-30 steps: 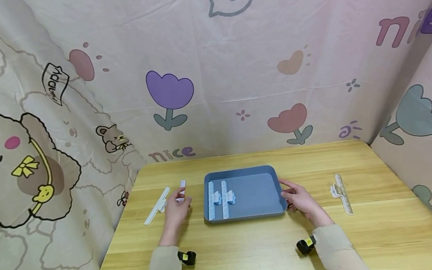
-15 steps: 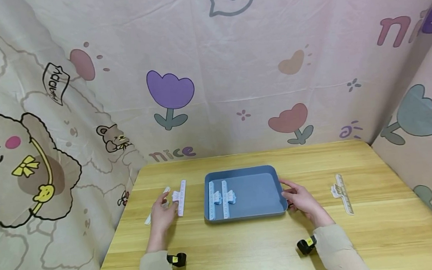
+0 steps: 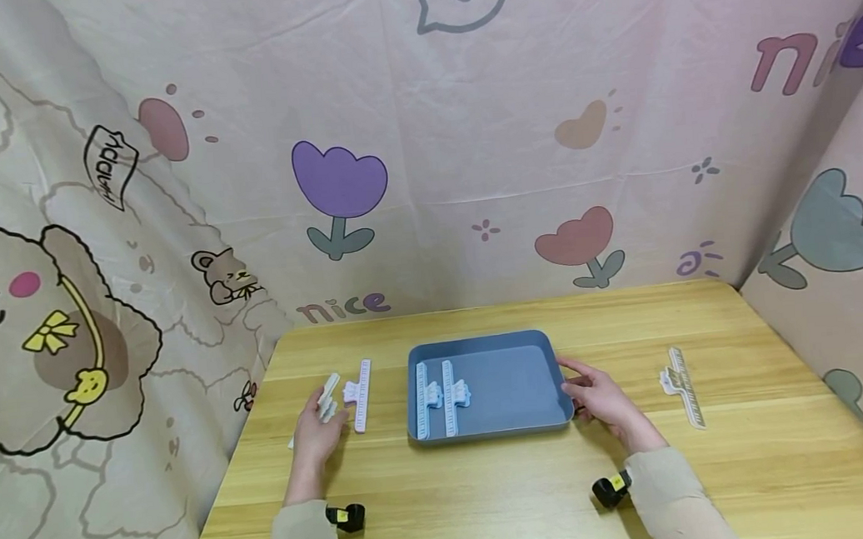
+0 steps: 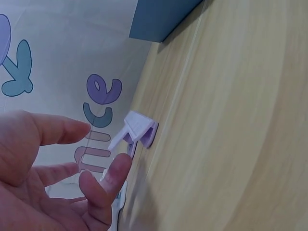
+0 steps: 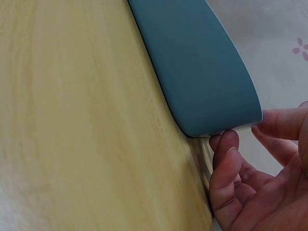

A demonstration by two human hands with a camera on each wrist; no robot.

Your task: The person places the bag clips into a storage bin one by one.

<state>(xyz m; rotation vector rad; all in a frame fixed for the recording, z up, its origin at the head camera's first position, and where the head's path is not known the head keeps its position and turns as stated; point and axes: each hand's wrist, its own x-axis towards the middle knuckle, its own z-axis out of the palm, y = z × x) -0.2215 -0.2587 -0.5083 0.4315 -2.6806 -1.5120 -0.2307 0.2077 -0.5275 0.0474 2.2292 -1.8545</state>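
My left hand (image 3: 319, 436) reaches over a white long bag clip (image 3: 329, 389) on the left of the table, covering part of it. In the left wrist view its fingers (image 4: 108, 180) are spread and loosely bent, gripping nothing. A lilac bag clip (image 3: 363, 395) with ruler marks lies just right of that hand. My right hand (image 3: 598, 396) holds the right side of the blue-grey tray (image 3: 515, 385), one digit at the rim and curled fingers (image 5: 226, 154) against the outer wall. Two light-blue bag clips (image 3: 422, 399) lie side by side at the tray's left end.
Another bag clip (image 3: 685, 389), whitish and see-through, lies on the right of the wooden table (image 3: 485, 499). A patterned cloth (image 3: 431, 261) hangs behind the table and along both sides.
My left hand has moved left from the lilac clip to the white one, leaving the lilac clip lying in full view. The right hand and tray have stayed put.
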